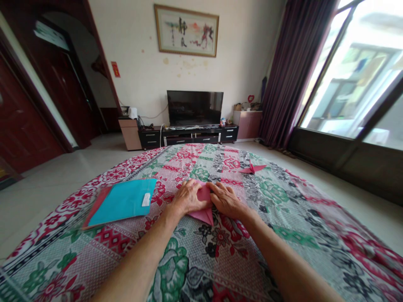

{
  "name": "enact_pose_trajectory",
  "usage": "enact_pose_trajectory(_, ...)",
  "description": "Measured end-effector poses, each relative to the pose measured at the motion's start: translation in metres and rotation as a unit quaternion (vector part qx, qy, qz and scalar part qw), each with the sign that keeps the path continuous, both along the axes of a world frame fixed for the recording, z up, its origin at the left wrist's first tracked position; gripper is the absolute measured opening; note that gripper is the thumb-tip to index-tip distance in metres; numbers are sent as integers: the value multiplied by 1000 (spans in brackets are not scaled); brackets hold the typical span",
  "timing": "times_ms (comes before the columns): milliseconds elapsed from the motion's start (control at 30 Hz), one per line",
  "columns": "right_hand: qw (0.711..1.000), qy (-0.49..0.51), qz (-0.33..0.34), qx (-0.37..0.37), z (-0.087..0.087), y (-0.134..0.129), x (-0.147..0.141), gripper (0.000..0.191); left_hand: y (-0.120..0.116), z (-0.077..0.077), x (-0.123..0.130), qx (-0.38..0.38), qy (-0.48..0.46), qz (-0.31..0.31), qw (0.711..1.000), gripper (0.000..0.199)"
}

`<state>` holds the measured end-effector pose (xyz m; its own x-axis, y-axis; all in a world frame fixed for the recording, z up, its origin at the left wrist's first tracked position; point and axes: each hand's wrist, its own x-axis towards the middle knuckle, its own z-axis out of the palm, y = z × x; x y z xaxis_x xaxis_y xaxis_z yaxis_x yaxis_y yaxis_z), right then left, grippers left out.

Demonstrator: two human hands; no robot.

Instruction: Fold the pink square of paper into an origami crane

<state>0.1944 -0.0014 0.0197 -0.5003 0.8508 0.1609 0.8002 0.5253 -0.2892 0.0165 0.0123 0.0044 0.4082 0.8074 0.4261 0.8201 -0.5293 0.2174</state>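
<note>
One folded pink paper sheet: bare left hand and bare right hand are touching it; whether either is grasping it cannot be told.

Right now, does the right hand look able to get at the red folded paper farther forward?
Probably yes: nothing visible stands between the right hand and the red folded paper, though that hand is at the pink sheet.

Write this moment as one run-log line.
left hand: on pink paper | right hand: on same paper | folded pink shape: beyond right hand | blue sheet: left of hands | cloth: floral
</note>
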Motion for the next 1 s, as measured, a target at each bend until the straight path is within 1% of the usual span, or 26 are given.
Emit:
enact_pose_trajectory(100, 1000, 8, -10, 21, -4, 0, -1, 42, 0, 2, -2, -24, 7, -8, 1000, 57)
enact_pose_trajectory(200, 999, 11, -10, 37, -7, 1, -1, 43, -1, 6, -4, -50, 19, -10, 998, 62)
enact_pose_trajectory(333, 1000, 14, 2, 25, -3, -1, 1, 48, -3, 11, -7, -76, 21, -26, 997, 70)
enact_pose_trajectory(433, 1000, 17, 14, 11, 0, -2, 2, 50, -2, 11, -10, -98, 25, -21, 995, 73)
enact_pose_trajectory(500, 1000, 16, 24, 8, 0, -2, 4, 54, 1, 10, -10, -94, 24, -12, 995, 63)
enact_pose_trajectory(600, 999, 18, 36, 1, -2, -2, 7, 64, 5, 9, -8, -60, 32, -8, 998, 33)
enact_pose_trajectory(667, 999, 24, 40, -15, -5, -4, 10, 71, 7, 7, -7, -46, 45, -15, 998, 25)
enact_pose_trajectory(800, 997, 36, 43, -56, -6, -8, 17, 83, 9, 5, -9, -61, 30, -22, 997, 25)
enact_pose_trajectory(900, 995, 38, 48, -84, -4, -12, 19, 99, 10, 3, -11, -63, 17, -26, 998, 27)
enact_pose_trajectory(1000, 993, 26, 38, -111, 1, -17, 18, 117, 11, 2, -11, -47, 10, -34, 998, 26)
